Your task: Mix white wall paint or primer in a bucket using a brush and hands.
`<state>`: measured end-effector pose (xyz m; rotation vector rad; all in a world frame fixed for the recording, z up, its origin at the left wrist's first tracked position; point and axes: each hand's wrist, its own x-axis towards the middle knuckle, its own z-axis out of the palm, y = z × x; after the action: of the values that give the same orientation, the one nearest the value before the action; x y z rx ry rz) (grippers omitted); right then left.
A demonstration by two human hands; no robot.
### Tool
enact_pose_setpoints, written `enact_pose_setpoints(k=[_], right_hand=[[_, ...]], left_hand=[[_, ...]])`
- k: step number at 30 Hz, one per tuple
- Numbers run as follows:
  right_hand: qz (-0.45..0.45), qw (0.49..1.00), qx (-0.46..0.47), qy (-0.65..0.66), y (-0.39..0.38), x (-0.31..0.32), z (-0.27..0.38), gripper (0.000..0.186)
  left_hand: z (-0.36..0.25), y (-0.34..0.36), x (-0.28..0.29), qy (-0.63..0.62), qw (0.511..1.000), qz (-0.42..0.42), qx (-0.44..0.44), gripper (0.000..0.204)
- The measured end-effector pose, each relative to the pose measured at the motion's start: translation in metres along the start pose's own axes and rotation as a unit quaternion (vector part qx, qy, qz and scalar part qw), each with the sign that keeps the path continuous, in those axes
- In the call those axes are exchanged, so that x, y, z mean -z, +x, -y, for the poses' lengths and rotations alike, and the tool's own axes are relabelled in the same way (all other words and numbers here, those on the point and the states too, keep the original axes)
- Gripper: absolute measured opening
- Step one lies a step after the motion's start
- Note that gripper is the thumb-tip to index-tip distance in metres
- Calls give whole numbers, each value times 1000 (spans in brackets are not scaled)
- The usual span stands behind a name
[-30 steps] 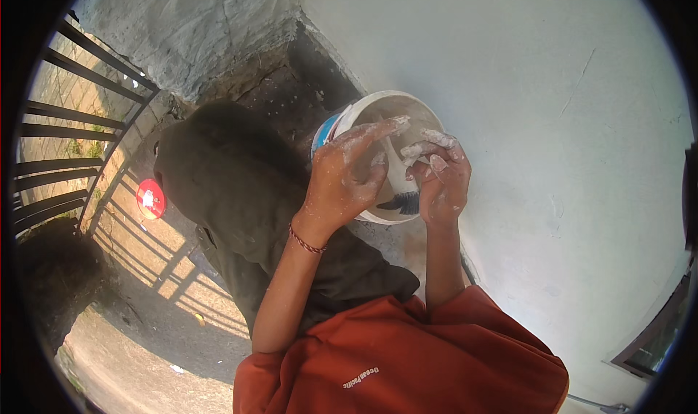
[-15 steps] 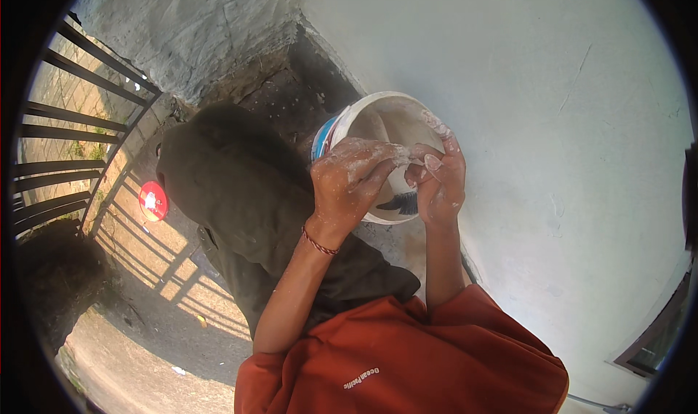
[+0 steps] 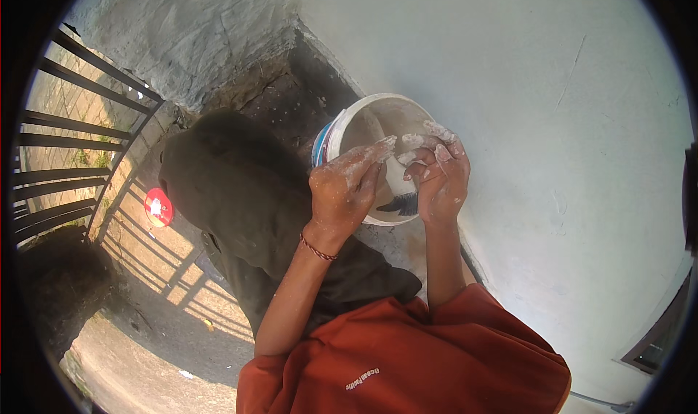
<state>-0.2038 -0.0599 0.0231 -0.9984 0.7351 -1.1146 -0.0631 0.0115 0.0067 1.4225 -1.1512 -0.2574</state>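
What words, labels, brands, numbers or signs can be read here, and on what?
Orange-red shirt: one short line of pale lettering, legible, but I don't copy printed words.
White bucket: blue patch on its side, any text too small and blurred to read.
Red disc: white patch, too small to tell if print.
No other readable text.

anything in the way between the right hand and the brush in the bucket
Nothing visible. The brush shows its bristles just left of the right hand, inside the open bucket; the left hand is not between them.
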Motion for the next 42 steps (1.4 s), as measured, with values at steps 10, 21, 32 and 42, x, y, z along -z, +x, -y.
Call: enact_pose_setpoints(k=[10, 21, 32, 42], right_hand=[[-11, 1000, 26, -5, 0, -2, -2, 33], [-14, 1000, 19, -20, -3, 3, -7, 33], [-26, 999, -4, -20, -5, -1, -7, 43], [-34, 999, -1, -29, -6, 1, -12, 46]], left_hand=[[-6, 5, 0, -3, 998, 58, 33, 40], [-5, 8, -3, 1, 997, 69, -22, 39], [-12, 19, 0, -57, 995, 77, 21, 54], [0, 34, 1, 0, 982, 173, -78, 34]])
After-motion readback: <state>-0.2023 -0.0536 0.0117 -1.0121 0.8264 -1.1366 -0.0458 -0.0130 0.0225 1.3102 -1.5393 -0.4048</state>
